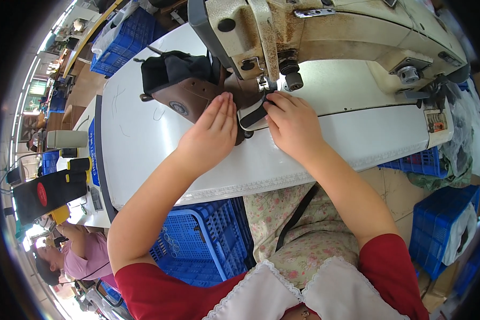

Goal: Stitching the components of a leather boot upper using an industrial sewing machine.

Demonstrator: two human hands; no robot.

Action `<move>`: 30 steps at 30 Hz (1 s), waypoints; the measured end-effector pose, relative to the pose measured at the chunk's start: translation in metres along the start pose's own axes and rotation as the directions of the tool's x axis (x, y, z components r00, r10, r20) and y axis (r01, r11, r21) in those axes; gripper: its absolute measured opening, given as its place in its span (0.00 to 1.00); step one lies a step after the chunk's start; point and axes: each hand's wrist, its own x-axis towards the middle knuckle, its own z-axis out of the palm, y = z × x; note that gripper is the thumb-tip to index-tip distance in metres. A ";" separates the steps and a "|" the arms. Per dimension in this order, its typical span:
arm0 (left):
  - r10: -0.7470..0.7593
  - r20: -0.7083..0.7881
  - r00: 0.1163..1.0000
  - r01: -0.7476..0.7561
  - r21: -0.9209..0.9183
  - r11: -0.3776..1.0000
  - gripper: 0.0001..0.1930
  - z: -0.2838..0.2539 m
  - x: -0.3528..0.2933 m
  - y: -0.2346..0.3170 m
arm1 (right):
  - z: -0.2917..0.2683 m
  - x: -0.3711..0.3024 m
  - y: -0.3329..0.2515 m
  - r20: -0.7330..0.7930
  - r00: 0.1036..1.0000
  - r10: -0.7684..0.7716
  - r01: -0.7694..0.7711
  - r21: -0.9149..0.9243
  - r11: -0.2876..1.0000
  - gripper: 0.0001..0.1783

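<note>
A brown and black shoe upper [182, 85] lies on the white sewing table [144, 144], under the head of a worn cream sewing machine [325, 32]. My left hand [210, 133] rests flat on the brown part, fingers together. My right hand [293, 122] pinches the white and black edge piece [250, 114] of the upper just below the needle and presser foot [264, 82]. Both forearms come up from the lower edge in red sleeves.
Blue plastic crates stand under the table [197, 245], at the right [442, 224] and at the far left [122, 42]. A grey cup [66, 139] and a black box [42, 193] sit left of the table. Another person [74, 256] sits at lower left.
</note>
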 end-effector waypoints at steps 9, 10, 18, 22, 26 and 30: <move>0.043 -0.046 0.998 -0.045 -0.047 0.998 0.24 0.007 0.001 0.014 | -0.005 0.003 -0.006 0.056 0.998 -0.016 0.016 -0.008 1.000 0.14; 0.040 -0.043 0.998 -0.042 -0.047 0.998 0.24 0.008 0.002 0.015 | -0.005 0.003 -0.005 0.058 0.998 -0.018 0.019 -0.006 1.000 0.14; -0.049 -0.123 0.991 0.035 -0.111 0.993 0.22 0.008 0.013 0.030 | -0.002 0.001 0.000 -0.012 1.000 -0.017 0.017 -0.046 0.999 0.17; -0.078 -0.147 0.986 0.062 -0.114 0.992 0.22 0.009 0.015 0.033 | -0.005 -0.001 0.001 -0.019 0.999 -0.043 0.043 -0.024 0.999 0.17; -0.083 -0.145 0.986 0.064 -0.131 0.989 0.22 0.009 0.016 0.035 | -0.003 -0.001 0.002 0.001 0.999 -0.044 0.044 -0.004 0.999 0.17; -0.099 -0.159 0.982 0.076 -0.142 0.987 0.21 0.009 0.016 0.036 | -0.003 -0.001 0.002 -0.005 0.999 -0.053 0.053 -0.017 0.998 0.17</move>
